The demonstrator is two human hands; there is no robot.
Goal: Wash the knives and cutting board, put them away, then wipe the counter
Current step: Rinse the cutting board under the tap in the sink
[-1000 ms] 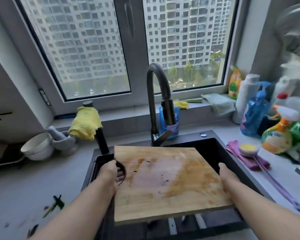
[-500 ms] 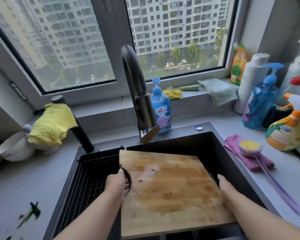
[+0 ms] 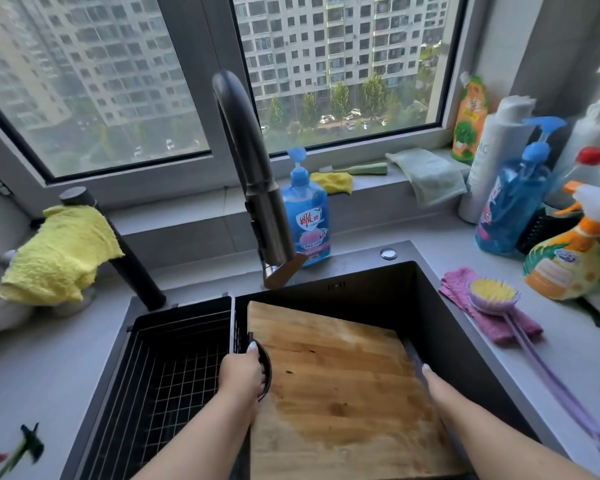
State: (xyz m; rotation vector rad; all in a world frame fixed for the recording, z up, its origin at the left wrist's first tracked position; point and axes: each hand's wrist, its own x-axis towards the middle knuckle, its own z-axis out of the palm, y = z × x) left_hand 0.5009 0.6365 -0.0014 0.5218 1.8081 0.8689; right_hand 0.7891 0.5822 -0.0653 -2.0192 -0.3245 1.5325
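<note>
Head view, nearest first: two bare forearms reach down into a black sink (image 3: 440, 299). The left hand (image 3: 240, 374) grips the left edge of a wooden cutting board (image 3: 340, 386), fingers curled through its dark ring handle. The right hand (image 3: 430, 379) lies along the board's right edge; only the thumb side shows, so whether its fingers are curled under the board cannot be told. The board sits inside the sink's right part, its far end tilted toward the back wall, its surface stained and wet-looking. To its left a black wire basket (image 3: 174, 368) fills the sink's left part. On the grey counter (image 3: 42, 368) at lower left lie a few vegetable scraps (image 3: 25, 445). Right of the sink, a purple-handled brush (image 3: 492, 292) rests on a pink cloth (image 3: 465, 289). Behind the sink, the dark faucet (image 3: 250, 161) arches over the board's far end, with a blue soap bottle (image 3: 305, 216) just behind it. A yellow cloth (image 3: 56, 254) hangs over a black post at left. Several bottles (image 3: 510, 199) crowd the right corner by the window (image 3: 326, 64).
</note>
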